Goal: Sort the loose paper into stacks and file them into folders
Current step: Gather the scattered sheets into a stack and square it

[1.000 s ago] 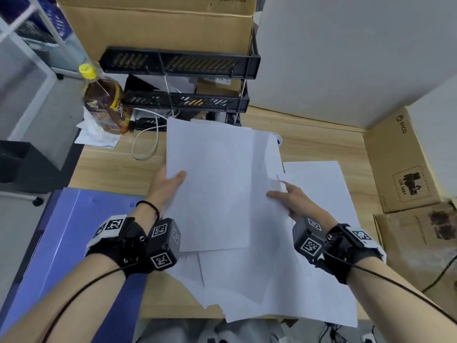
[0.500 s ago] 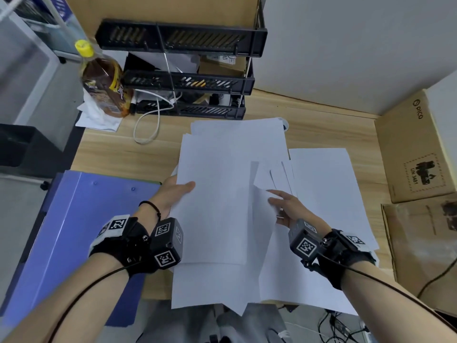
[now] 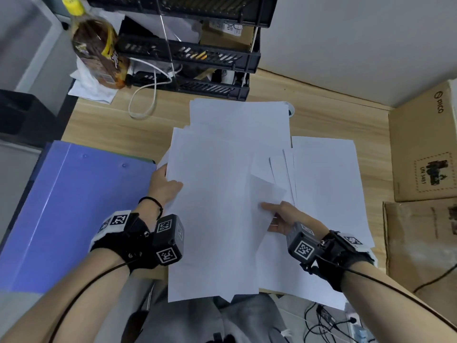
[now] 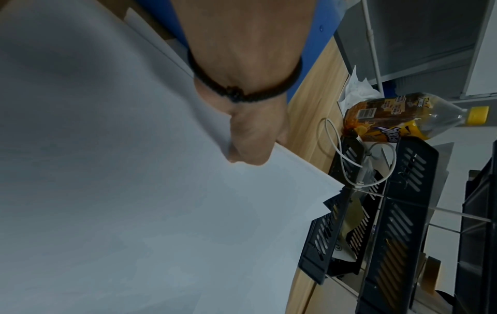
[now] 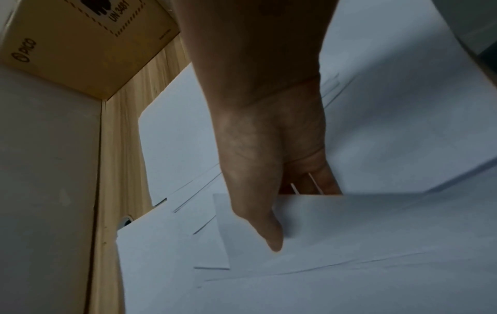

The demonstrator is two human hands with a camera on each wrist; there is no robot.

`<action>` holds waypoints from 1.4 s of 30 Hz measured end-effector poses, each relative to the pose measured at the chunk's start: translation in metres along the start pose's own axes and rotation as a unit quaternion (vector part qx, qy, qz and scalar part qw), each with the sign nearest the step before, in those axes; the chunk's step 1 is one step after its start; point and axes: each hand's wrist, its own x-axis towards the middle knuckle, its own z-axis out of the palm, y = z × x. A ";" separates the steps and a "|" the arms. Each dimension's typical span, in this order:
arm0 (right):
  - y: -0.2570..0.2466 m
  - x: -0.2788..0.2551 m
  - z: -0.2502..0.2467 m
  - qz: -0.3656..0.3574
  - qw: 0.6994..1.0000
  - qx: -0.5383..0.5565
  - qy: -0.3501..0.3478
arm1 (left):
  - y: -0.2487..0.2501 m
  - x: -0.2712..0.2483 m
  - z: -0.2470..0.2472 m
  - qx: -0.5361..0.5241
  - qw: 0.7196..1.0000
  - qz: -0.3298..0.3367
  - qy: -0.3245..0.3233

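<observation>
A loose pile of white paper sheets (image 3: pixel 222 194) covers the middle of the wooden desk (image 3: pixel 103 122), some hanging over the near edge. My left hand (image 3: pixel 165 184) grips the pile's left edge, thumb on top (image 4: pixel 250 146), fingers hidden beneath the sheets. My right hand (image 3: pixel 277 216) pinches a lifted sheet (image 3: pixel 264 194) on the pile's right side, thumb on top (image 5: pixel 271 233) and fingers under it. More sheets (image 3: pixel 326 184) lie flat to the right. A blue folder (image 3: pixel 66 209) lies closed at the desk's left.
A black stacked letter tray (image 3: pixel 210 55) stands at the back, with a brown drink bottle (image 3: pixel 96 53) and a white cable (image 3: pixel 146 100) beside it. Cardboard boxes (image 3: pixel 425 144) line the right edge. Cables (image 3: pixel 321 325) lie on the floor below.
The raised stack has come down onto the desk. My left hand slid back along its left edge, and my right hand drew nearer and took hold of a single sheet.
</observation>
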 end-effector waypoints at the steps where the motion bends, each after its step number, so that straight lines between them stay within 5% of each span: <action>1: 0.004 0.003 -0.001 0.004 1.000 0.013 -0.011 | -0.001 -0.001 0.002 0.001 1.000 -0.006 -0.015; 7: -0.014 0.000 0.004 -0.063 0.995 -0.038 -0.060 | -0.002 -0.016 0.018 -0.025 0.992 -0.004 -0.126; 16: -0.089 -0.052 -0.005 -0.276 0.960 -0.015 -0.035 | 0.056 -0.025 0.039 -0.170 0.979 0.075 -0.089; 22: -0.126 -0.107 -0.030 -0.393 0.916 0.034 -0.075 | 0.105 -0.036 0.060 -0.141 0.973 0.142 -0.116; 28: -0.149 -0.143 -0.052 -0.448 0.886 0.047 -0.109 | 0.170 -0.052 0.060 -0.200 0.940 0.255 -0.107; 34: -0.147 -0.133 -0.064 -0.461 0.877 0.117 -0.066 | 0.170 -0.062 0.052 -0.185 0.928 0.318 -0.055; 42: -0.133 -0.116 -0.058 -0.439 0.885 0.152 -0.024 | 0.142 -0.063 0.069 -0.101 0.955 0.275 -0.041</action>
